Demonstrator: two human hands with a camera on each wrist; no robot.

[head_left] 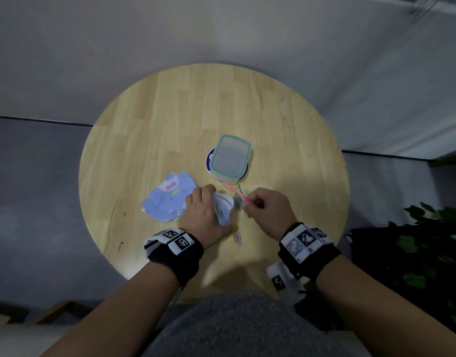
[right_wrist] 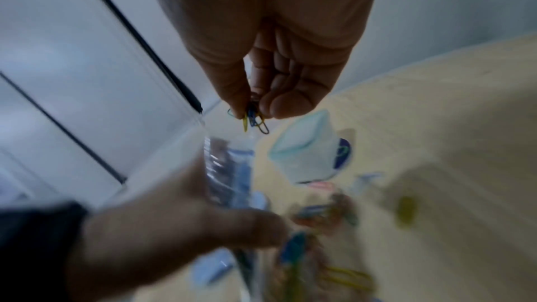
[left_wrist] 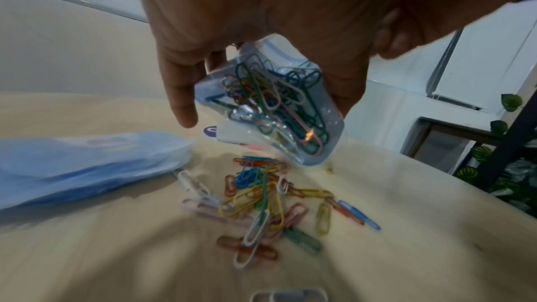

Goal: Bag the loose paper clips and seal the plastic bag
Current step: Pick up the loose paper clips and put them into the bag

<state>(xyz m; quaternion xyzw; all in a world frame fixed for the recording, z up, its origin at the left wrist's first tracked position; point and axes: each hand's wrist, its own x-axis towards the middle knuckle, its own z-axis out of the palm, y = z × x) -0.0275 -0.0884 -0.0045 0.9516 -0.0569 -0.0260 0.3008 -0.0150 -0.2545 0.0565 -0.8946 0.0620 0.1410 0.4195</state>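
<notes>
My left hand (head_left: pixel 205 210) grips a small clear plastic bag (left_wrist: pixel 273 105) above the round wooden table (head_left: pixel 170 119); the bag (head_left: pixel 223 210) holds several coloured paper clips. My right hand (head_left: pixel 265 207) pinches a few clips (right_wrist: pixel 254 118) between thumb and fingertips, just right of the bag's mouth (right_wrist: pixel 226 164). A loose heap of coloured paper clips (left_wrist: pixel 270 199) lies on the table under the bag. A couple more clips (head_left: pixel 237 237) show near my left wrist.
A lidded clear box with a teal rim (head_left: pixel 231 157) stands on a white and blue disc just beyond my hands. A stack of light blue printed bags (head_left: pixel 167 199) lies to the left. A leafy plant (head_left: pixel 432 256) is at the right.
</notes>
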